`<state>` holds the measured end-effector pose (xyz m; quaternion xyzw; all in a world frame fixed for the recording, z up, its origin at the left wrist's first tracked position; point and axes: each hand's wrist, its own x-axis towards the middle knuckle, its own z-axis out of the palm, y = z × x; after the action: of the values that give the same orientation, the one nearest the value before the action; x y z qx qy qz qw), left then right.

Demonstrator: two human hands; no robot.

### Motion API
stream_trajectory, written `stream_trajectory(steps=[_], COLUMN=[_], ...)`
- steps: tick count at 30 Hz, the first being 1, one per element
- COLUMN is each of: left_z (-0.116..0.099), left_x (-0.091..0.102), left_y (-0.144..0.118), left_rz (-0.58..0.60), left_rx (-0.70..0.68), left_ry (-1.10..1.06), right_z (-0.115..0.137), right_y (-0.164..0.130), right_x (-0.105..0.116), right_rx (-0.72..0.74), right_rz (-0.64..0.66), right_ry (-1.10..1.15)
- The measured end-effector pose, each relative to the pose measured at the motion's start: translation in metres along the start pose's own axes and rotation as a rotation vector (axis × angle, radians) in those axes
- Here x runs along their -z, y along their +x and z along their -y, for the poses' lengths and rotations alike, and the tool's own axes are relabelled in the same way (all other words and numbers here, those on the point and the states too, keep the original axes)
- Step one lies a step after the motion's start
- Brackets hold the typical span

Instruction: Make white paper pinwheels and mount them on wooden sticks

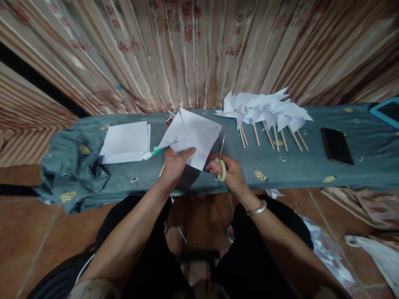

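My left hand [176,164] grips a square sheet of white paper [195,135] near its lower corner, thumb lying on top. Slits run inward from some of the sheet's corners. In my right hand [229,168] is a pair of scissors [222,164] with pale green handles, its blades pointing away from me just beside the sheet's right edge. Whether the blades touch the paper I cannot tell. Left of the sheet lies a stack of white paper [126,141]. Several white paper pinwheels [264,110] on wooden sticks lie together at the back right.
A green-and-white tube [154,150] sits beside the paper stack. Towards the right of the cloth-covered surface [299,166] lies a black phone [336,145], with a blue-framed object [386,112] at the far edge. A patterned curtain [199,54] hangs behind. Plastic bags [330,253] lie on the floor.
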<state>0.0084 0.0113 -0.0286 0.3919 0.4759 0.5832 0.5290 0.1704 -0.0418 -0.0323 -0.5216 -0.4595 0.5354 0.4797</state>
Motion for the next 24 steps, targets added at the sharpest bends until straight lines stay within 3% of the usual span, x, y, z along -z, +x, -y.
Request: stream_trajectory(steps=[5, 11, 16, 24], left_z=[-0.009, -0.005, -0.001, 0.0], left_x=[0.008, 0.008, 0.004, 0.0], left_y=[0.013, 0.018, 0.014, 0.011], left_rz=[-0.079, -0.027, -0.025, -0.045], left_rx=[-0.063, -0.136, -0.113, -0.088], left_ry=[-0.051, -0.085, -0.015, 0.004], right_z=[-0.007, -0.012, -0.009, -0.013], right_y=[-0.017, -0.03, -0.026, -0.023], right_x=[-0.001, -0.005, -0.006, -0.003], right_rx=[-0.106, -0.204, -0.243, -0.167], right_rz=[0.205, 0.476, 0.454, 0.449], right_ry=[0.004, -0.095, -0.048, -0.061])
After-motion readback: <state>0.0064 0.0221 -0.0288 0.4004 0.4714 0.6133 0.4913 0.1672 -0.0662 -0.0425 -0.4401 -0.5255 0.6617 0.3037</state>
